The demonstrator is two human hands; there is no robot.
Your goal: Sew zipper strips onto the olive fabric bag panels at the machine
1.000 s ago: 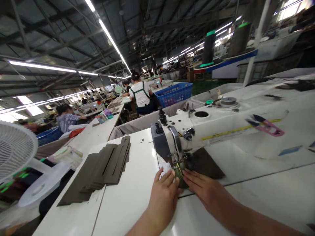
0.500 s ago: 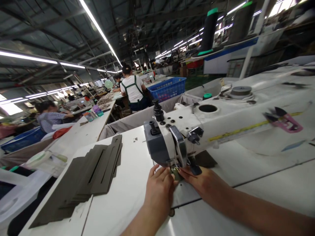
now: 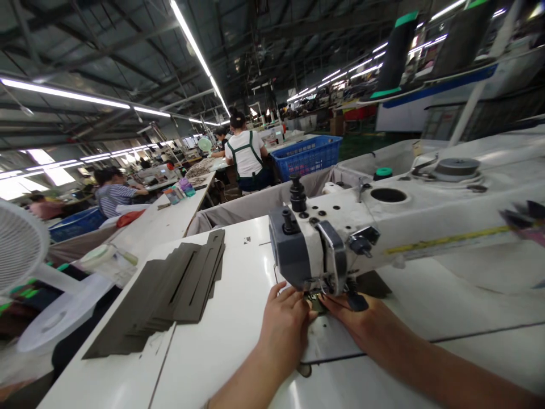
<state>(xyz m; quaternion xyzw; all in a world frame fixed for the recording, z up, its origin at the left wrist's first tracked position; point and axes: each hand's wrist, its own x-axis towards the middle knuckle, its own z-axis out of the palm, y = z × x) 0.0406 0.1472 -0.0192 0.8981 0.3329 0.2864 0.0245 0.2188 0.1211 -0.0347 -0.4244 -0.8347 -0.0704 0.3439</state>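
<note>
A white and grey sewing machine (image 3: 293, 253) stands on the table, its presser foot low over the plate. Under it lies a small dark olive piece (image 3: 318, 305), mostly covered by my fingers. My left hand (image 3: 287, 318) is at the left of the foot, fingers bent and pressed onto the piece's edge. From the right, my right hand (image 3: 361, 318) reaches below the machine head and pinches the piece beside the needle area; some fingertips are hidden. A dark flat piece (image 3: 372, 284) shows behind the right hand.
A fanned stack of dark grey flat pieces (image 3: 170, 289) with slots lies left on the white table (image 3: 213, 352). Thread snips (image 3: 525, 221) and yellow measuring tape (image 3: 447, 238) are on the machine arm. A white fan (image 3: 21, 250), blue basket (image 3: 306, 156) and co-workers (image 3: 247, 150) are beyond.
My view has turned left, so the scene sits further right and the fan has come into view. Both hands stay at the presser foot with little visible movement.
</note>
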